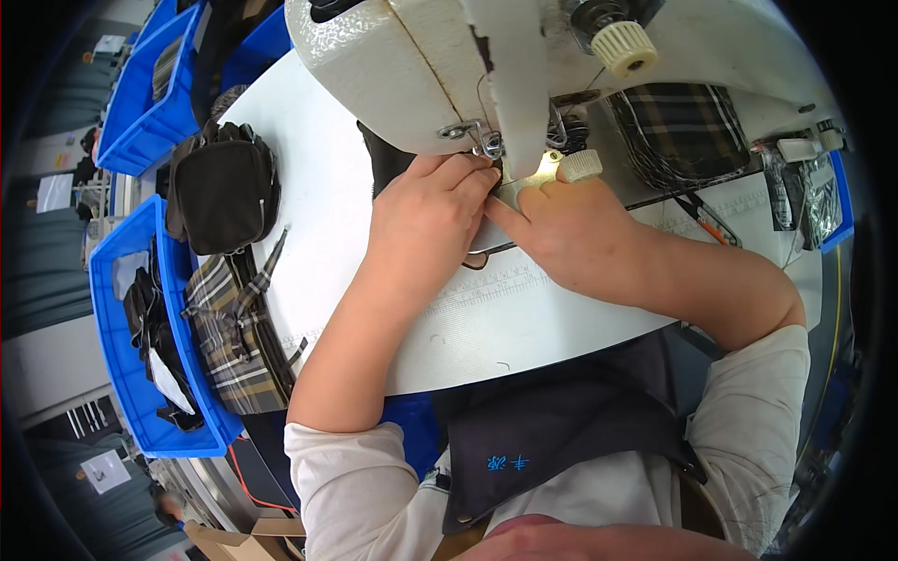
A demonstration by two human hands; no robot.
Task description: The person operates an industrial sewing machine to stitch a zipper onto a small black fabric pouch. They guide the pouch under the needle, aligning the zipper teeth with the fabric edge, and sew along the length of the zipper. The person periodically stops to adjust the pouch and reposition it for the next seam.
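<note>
A white sewing machine (393, 79) stands over the far side of the white table, its lit needle area just beyond my fingertips. My left hand (432, 201) is closed, fingers pressed together on a piece of dark fabric (382, 157) beside the presser foot. My right hand (572, 229) is closed too, its fingers curled and its leading fingertips meeting the left ones at the fabric's edge. Most of the fabric under my hands is hidden. A small dark loop (475, 263) of the work shows below them, over the ruler marks on the table.
Folded plaid fabric pieces (687, 131) lie right of the needle, near orange-handled snips (716, 222). To the left sit a dark pouch (224, 192) and plaid fabric with straps (234, 327). Blue bins (103, 309) line the table's left side. Plastic-wrapped items (818, 196) lie far right.
</note>
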